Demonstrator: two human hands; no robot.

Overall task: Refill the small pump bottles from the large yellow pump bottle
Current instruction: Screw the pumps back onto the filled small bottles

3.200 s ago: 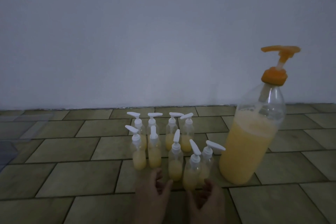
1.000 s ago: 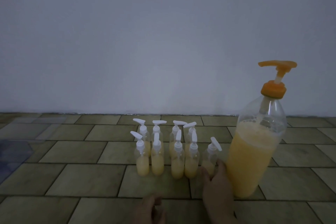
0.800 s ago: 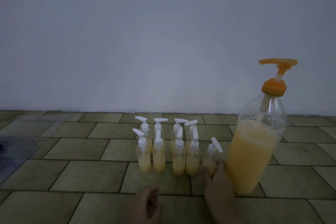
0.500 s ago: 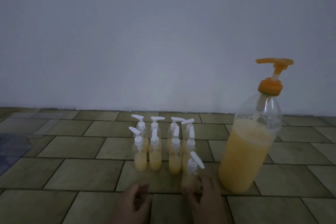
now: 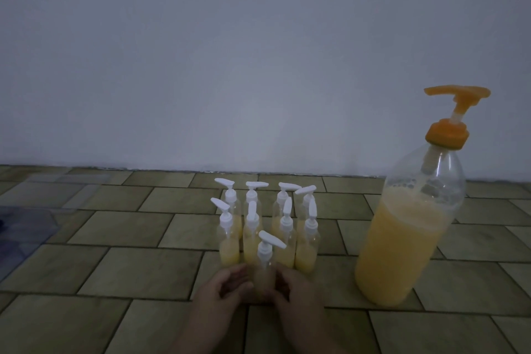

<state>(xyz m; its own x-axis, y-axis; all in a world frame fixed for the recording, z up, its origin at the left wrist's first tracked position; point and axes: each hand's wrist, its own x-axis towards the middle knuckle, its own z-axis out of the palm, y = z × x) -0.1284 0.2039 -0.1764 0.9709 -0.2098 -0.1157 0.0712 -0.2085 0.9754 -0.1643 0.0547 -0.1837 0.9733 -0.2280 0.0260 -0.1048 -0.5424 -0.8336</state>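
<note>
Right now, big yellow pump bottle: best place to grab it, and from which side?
Grip the large yellow pump bottle round its straight, liquid-filled lower body, coming from its right side: the small pump bottles and both hands crowd its left. Avoid the tapering clear shoulder and the thin orange pump head; it stands upright on the tiled floor.

No lettering seems readable on any bottle here.

Wall: plain, pale, unmarked.
Floor: olive-brown rectangular tiles, staggered, dark grout.
Light: dim, even.
Left edge: bluish translucent sheet on floor.
</note>
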